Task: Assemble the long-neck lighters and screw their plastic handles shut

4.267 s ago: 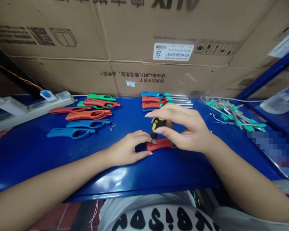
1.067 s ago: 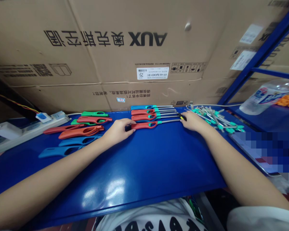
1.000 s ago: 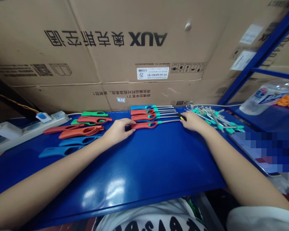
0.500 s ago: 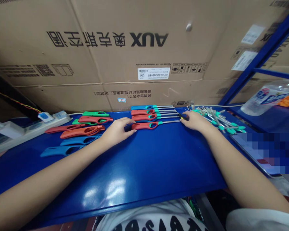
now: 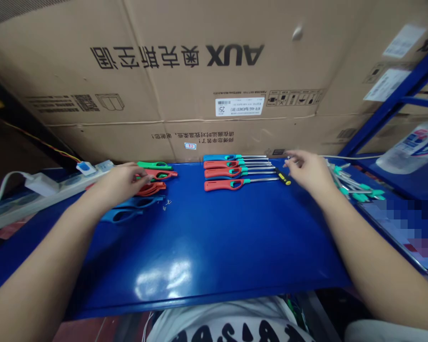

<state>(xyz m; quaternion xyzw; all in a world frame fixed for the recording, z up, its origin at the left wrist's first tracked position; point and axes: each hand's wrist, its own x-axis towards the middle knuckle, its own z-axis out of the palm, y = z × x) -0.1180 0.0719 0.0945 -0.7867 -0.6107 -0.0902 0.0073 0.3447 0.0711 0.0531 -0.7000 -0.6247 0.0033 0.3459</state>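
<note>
**Overlapping handles and loose screws were the main snags**

Left hand was over the red handle, left side of bench, fingers curled; couldn't tell if it gripped. Right hand was part-curled between screwdriver and rod pile; couldn't tell if the fingertips had anything.

Risks, my read: handles overlapped, so pulling one could drag its neighbours. Screws lay loose just beside the tips of the blue handles; a nudged handle could scatter them. Rod pile was crisscrossed; lifting one could snag others. Screwdriver lay by the rod tips; a knock could roll it.

Counts:
- Blue handles: 2. Orange handle: 1. Red: at least 1. Green handle: at least 1. Hand hid the rest.
- Lighters with rods, middle: at least 4 (3 red, 1 blue).
- Screwdriver: 1.
- Screws: a few, too small to count.
- Rod pile: uncountable, partly hidden.
</note>
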